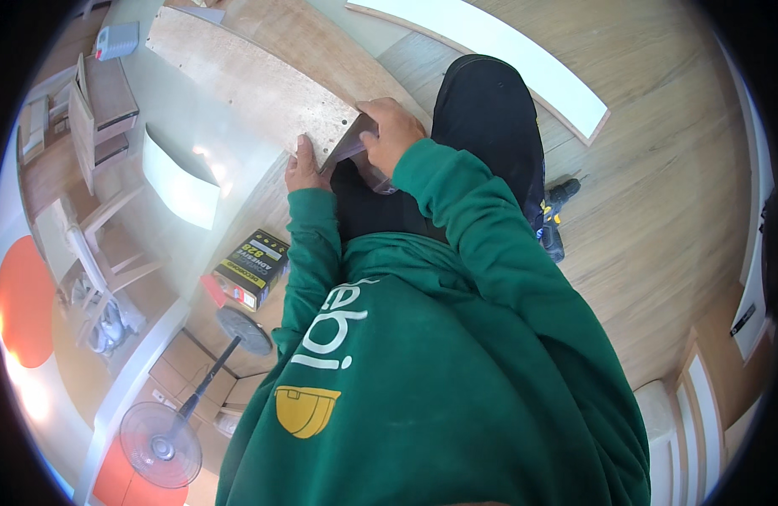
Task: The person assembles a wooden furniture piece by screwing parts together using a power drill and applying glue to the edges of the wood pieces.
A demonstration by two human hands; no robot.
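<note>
At upper centre, long pale-brown flat wooden panel point(267, 83): looks stiff, heavyish
Left hand point(305, 169): grasping near corner
Right hand point(395, 133): grasping opposite corner
Best hold: long edges

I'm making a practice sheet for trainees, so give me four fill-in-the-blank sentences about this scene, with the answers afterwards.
1. Counting the left hand and the right hand, the hands touching the wooden board number ____.
2. The colour of the sweatshirt sleeves is ____.
3. The fan is on the person's ____ side.
4. The colour of the helmet print is ____.

Missing words: two; green; left; yellow.
</note>
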